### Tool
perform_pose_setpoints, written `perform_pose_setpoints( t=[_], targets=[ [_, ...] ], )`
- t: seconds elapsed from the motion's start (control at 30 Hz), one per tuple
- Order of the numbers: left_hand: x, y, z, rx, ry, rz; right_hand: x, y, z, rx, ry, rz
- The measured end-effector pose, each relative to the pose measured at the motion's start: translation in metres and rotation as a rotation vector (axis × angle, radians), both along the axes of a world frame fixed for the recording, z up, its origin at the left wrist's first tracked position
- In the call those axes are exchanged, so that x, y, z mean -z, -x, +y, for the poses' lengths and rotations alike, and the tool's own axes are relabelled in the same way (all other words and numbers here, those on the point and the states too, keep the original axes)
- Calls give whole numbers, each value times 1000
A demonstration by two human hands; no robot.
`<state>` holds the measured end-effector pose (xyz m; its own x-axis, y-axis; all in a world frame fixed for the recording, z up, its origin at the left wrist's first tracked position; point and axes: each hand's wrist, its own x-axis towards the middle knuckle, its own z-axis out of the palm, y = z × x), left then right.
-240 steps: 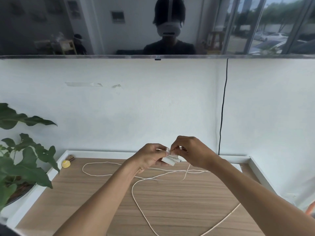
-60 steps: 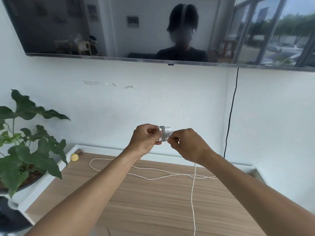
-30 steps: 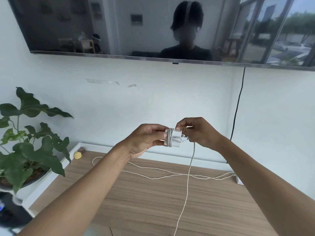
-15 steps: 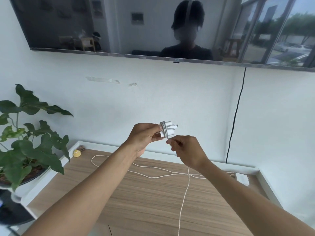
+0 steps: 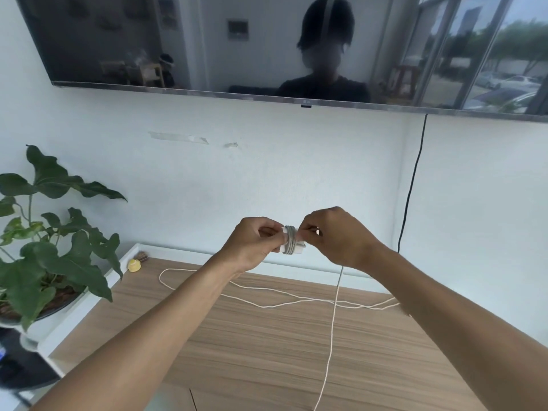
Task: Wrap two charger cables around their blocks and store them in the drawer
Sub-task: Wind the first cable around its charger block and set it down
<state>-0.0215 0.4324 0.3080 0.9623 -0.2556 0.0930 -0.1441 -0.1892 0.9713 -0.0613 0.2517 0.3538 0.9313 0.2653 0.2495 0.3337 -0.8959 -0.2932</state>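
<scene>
I hold a small white charger block (image 5: 292,244) in the air above the wooden cabinet top (image 5: 267,345). My left hand (image 5: 255,243) pinches the block's left end. Several turns of white cable are wound around the block. My right hand (image 5: 335,237) grips the cable right beside the block, above it. The free cable (image 5: 332,327) hangs straight down from my right hand and runs off the bottom of the view. A second white cable (image 5: 267,304) lies in a loose loop across the cabinet top; its block is hidden.
A potted plant (image 5: 44,253) stands at the left edge. A small yellow object (image 5: 134,265) lies in the back left corner. A wall-mounted TV (image 5: 296,48) hangs above, with a black cord (image 5: 410,185) running down the wall. Cabinet front seams (image 5: 192,398) show below.
My right hand has risen from below the block to beside its top, carrying the cable around it. The block has tilted, and more turns now sit on it than 8 seconds ago.
</scene>
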Motion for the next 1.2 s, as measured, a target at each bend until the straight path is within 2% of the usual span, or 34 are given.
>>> perform_pose_setpoints(
  t=[0.17, 0.3, 0.57, 0.7, 0.77, 0.93, 1.1, 1.2],
  targets=[
    [-12, 1, 5, 111, -39, 16, -6, 1, -3, -18, -103, -15],
    [-12, 2, 5, 143, -32, 43, -5, -3, -4, -25, -63, -37],
    [-9, 7, 8, 323, 210, 221, 2, -11, -18, -18, -521, 175],
    [-14, 5, 6, 314, 417, 282, 25, -18, -20, -21, -804, 264],
    [-17, 4, 3, 292, 465, 285, 36, -16, -13, -37, -857, 266],
    [-15, 0, 0, 107, 541, 275, 50, -7, 5, 61, -549, 54],
    [-9, -4, -1, -42, 482, 218, 43, 0, 16, 63, -402, 71],
    [-4, -7, -1, -102, 353, 144, 32, 1, 18, 46, -208, 73]
  ],
)
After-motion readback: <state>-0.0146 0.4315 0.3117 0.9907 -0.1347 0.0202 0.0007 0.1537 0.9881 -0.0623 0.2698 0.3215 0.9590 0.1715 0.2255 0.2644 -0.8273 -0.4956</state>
